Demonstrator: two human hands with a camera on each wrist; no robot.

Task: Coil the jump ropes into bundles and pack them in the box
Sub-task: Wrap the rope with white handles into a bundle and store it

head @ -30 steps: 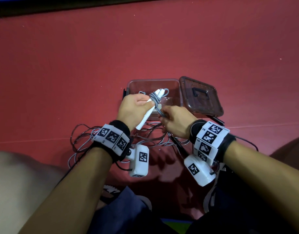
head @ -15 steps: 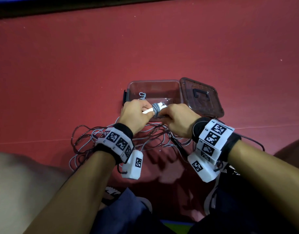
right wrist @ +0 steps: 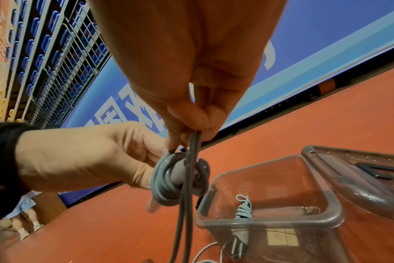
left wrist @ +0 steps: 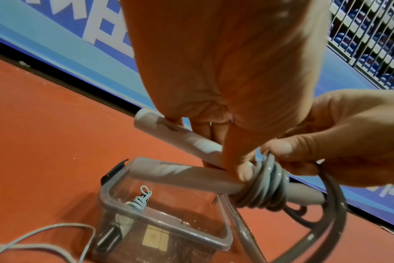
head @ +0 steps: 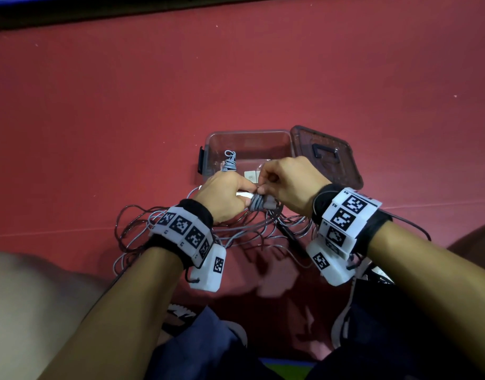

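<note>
The handles (head: 245, 195) now lie level in the left hand (head: 225, 196); the right hand (head: 288, 185) pinches the cord (right wrist: 188, 178), tightening another wrap.

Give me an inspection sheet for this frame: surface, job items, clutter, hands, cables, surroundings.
Surface: red floor.
Job's things: clear box open, lid lying beside it; one coiled rope bundle inside; white handles with grey cord wrapped round them, held just short of the box.
Clutter: loose ropes tangled on the floor under the wrists.
Hands: left hand grips the handles; right hand pinches the cord.
Cables: thin dark leads at both wristbands.
Surroundings: blue banner, wire racks.
</note>
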